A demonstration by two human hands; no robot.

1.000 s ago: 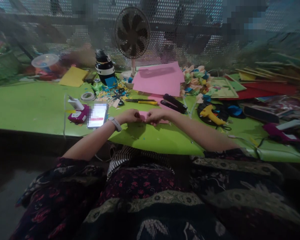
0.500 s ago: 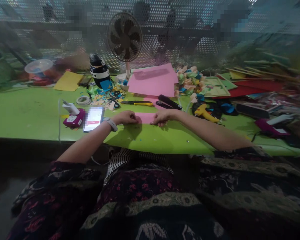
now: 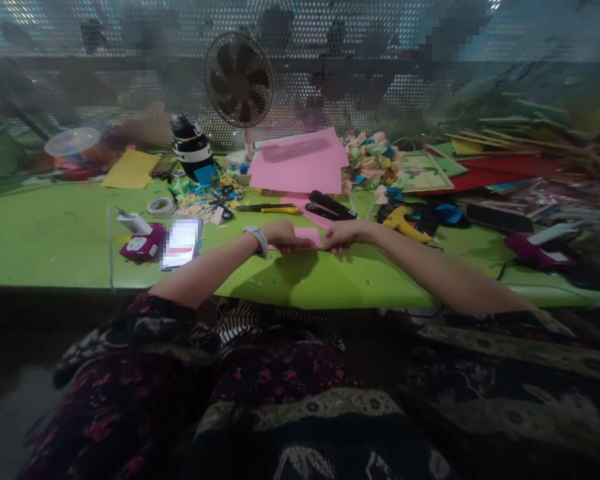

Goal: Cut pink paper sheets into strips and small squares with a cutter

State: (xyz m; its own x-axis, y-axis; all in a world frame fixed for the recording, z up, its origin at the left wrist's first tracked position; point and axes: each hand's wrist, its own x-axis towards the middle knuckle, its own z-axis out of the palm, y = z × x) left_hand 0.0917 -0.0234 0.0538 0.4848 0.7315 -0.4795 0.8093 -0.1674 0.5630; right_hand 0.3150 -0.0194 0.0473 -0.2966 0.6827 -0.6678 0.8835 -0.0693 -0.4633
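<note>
A small strip of pink paper (image 3: 307,235) lies between my two hands near the table's front edge. My left hand (image 3: 281,237), below a pale wristwatch, is closed with its fingers pressed on the strip's near side, covering much of its left part. Closed at the strip's right end is my right hand (image 3: 343,236), its fingertips pinching or pressing the paper. Just beyond the hands sit a black stapler (image 3: 333,205) and a yellow utility knife (image 3: 275,209).
Larger pink sheets (image 3: 297,167) lie behind the knife, near a fan (image 3: 239,80). On the left are a lit phone (image 3: 181,243), a tape roll (image 3: 161,207), paper scraps and a bottle (image 3: 193,150). A yellow glue gun (image 3: 405,223) rests to the right.
My left hand has slid right along the pink strip, closer to my right hand, and now covers its left part. The whole view has shifted slightly.
</note>
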